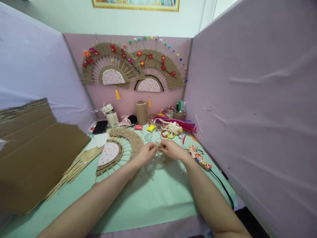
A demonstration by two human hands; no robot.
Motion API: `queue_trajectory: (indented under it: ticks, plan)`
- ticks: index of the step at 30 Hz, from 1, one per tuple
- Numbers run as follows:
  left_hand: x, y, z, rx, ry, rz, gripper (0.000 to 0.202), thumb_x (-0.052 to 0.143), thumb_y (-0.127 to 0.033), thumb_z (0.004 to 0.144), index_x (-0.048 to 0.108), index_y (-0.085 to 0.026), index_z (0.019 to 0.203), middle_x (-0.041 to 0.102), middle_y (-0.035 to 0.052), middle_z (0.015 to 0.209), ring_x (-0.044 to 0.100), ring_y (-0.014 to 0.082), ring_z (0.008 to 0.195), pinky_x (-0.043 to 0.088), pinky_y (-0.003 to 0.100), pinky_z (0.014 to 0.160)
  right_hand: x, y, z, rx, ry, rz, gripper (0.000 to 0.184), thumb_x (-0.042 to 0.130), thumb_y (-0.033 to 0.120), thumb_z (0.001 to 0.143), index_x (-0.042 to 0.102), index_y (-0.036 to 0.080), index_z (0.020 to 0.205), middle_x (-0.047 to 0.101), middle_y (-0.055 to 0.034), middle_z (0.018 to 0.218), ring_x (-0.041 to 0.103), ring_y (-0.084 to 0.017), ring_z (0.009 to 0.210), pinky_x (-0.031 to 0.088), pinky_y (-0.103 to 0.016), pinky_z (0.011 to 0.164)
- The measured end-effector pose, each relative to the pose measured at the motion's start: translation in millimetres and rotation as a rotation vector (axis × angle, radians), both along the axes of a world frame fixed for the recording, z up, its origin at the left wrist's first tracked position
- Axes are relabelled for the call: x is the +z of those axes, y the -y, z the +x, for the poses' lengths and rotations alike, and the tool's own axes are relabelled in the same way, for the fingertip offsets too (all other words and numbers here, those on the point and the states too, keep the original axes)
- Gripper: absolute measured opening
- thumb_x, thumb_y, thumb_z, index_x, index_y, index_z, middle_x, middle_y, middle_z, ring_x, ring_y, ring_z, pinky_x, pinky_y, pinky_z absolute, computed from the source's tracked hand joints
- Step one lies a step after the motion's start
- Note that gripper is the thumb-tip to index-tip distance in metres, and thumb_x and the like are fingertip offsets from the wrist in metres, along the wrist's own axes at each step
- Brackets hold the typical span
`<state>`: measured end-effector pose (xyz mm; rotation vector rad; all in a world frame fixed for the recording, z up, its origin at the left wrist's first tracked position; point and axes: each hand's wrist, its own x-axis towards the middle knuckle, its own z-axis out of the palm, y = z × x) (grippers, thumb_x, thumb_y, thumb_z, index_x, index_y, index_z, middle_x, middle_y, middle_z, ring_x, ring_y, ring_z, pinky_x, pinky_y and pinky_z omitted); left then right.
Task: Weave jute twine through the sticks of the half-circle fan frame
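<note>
My left hand (148,151) and my right hand (170,148) are close together over the middle of the table, fingers pinched on a loose tangle of thin tan twine (160,161). Loops of it hang below my fingers onto the green cloth. Just left of my left hand lies a half-round woven fan (136,140) of twine and thin sticks, with a pink dotted half-circle (109,153) at its centre. My left forearm crosses over part of it.
Cardboard (42,148) and a bundle of thin sticks (76,165) lie left. Behind stand a twine spool (141,113) and a pen cup (179,114). Scissors (170,135) lie beyond my hands; a patterned glue gun (201,160) with a black cord is right. Two finished fans (158,58) hang on the back panel.
</note>
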<state>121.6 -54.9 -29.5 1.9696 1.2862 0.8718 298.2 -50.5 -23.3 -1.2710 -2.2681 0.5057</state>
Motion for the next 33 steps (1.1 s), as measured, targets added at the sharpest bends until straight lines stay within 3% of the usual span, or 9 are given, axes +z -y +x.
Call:
queue_trajectory:
  ticks: [2, 5, 10, 16, 21, 24, 29, 31, 33]
  plan:
    - [4.8, -6, 7, 0.058, 0.258, -0.128, 0.019, 0.052, -0.035, 0.075, 0.05, -0.019, 0.063, 0.054, -0.0002, 0.066, 0.053, 0.0157, 0.07, 0.042, 0.027, 0.065, 0.6, -5, -2, -0.056, -0.156, -0.032, 0.023, 0.047, 0.032, 0.082, 0.052, 0.016, 0.065, 0.048, 0.0016, 0.061, 0.043, -0.011, 0.06, 0.032, -0.022, 0.057]
    - [18.6, -12, 24, 0.05, 0.583, -0.316, 0.023, 0.06, -0.037, 0.071, 0.048, -0.019, 0.063, 0.05, -0.0022, 0.063, 0.053, 0.0129, 0.067, 0.041, 0.024, 0.06, 6.2, -7, 1, -0.083, -0.437, -0.129, 0.028, 0.044, 0.041, 0.083, 0.054, 0.017, 0.074, 0.048, 0.003, 0.058, 0.044, -0.011, 0.055, 0.034, -0.021, 0.053]
    - [40.4, -26, 42, 0.034, 0.786, -0.297, 0.02, 0.067, -0.025, 0.067, 0.051, -0.016, 0.059, 0.048, -0.0033, 0.057, 0.044, 0.0063, 0.051, 0.035, 0.018, 0.047, 8.3, -11, 18, -0.212, -0.876, -0.233, 0.032, 0.054, 0.049, 0.074, 0.057, 0.018, 0.08, 0.055, 0.0014, 0.067, 0.049, -0.01, 0.055, 0.041, -0.021, 0.053]
    - [60.0, -44, 12, -0.136, 1.158, -0.45, 0.014, 0.062, -0.014, 0.074, 0.05, -0.014, 0.066, 0.047, -0.0033, 0.058, 0.038, 0.0018, 0.042, 0.022, 0.011, 0.035, 7.8, -24, 53, -0.393, -1.393, -0.176, 0.027, 0.062, 0.044, 0.071, 0.051, 0.019, 0.07, 0.056, 0.0016, 0.066, 0.054, -0.01, 0.058, 0.049, -0.024, 0.058]
    - [71.1, -52, -22, -0.12, 1.359, -0.512, 0.018, 0.045, -0.012, 0.085, 0.047, -0.015, 0.068, 0.047, -0.0026, 0.059, 0.038, 0.0014, 0.039, 0.024, 0.011, 0.033, 12.7, -24, 72, -0.348, -1.776, -0.149, 0.021, 0.056, 0.036, 0.08, 0.046, 0.019, 0.072, 0.048, 0.0066, 0.057, 0.042, -0.003, 0.043, 0.037, -0.013, 0.04]
    - [81.0, -56, -44, -0.038, 1.488, -0.458, 0.025, 0.039, -0.015, 0.09, 0.046, -0.015, 0.066, 0.045, -0.0035, 0.055, 0.037, 0.0015, 0.037, 0.026, 0.011, 0.033, 12.4, -26, 78, -0.42, -1.836, -0.011, 0.021, 0.051, 0.037, 0.083, 0.044, 0.02, 0.073, 0.046, 0.008, 0.056, 0.042, -0.002, 0.041, 0.037, -0.011, 0.038]
    - [101.6, -61, -75, 0.15, 1.642, -0.227, 0.033, 0.034, -0.019, 0.092, 0.041, -0.017, 0.06, 0.043, -0.0052, 0.05, 0.037, 0.0015, 0.035, 0.031, 0.011, 0.036, 7.6, -32, 75, -0.543, -1.804, 0.215, 0.02, 0.05, 0.038, 0.081, 0.044, 0.021, 0.074, 0.055, 0.0049, 0.068, 0.058, -0.006, 0.063, 0.052, -0.02, 0.063]
    - [106.1, -58, -75, 0.13, 1.654, -0.219, 0.033, 0.034, -0.019, 0.092, 0.042, -0.017, 0.061, 0.044, -0.0049, 0.05, 0.038, 0.0021, 0.036, 0.033, 0.012, 0.037, 3.1, -34, 69, -0.535, -1.655, 0.193, 0.019, 0.051, 0.039, 0.078, 0.045, 0.021, 0.076, 0.057, 0.0024, 0.075, 0.06, -0.009, 0.072, 0.053, -0.026, 0.07]
    - [107.3, -50, -64, 0.022, 1.654, -0.294, 0.032, 0.033, -0.019, 0.092, 0.045, -0.017, 0.063, 0.048, -0.0032, 0.054, 0.042, 0.0026, 0.039, 0.036, 0.013, 0.039, -3.8, -35, 60, -0.55, -1.333, 0.108, 0.021, 0.054, 0.038, 0.075, 0.049, 0.02, 0.084, 0.057, -0.0023, 0.085, 0.06, -0.014, 0.081, 0.052, -0.032, 0.075]
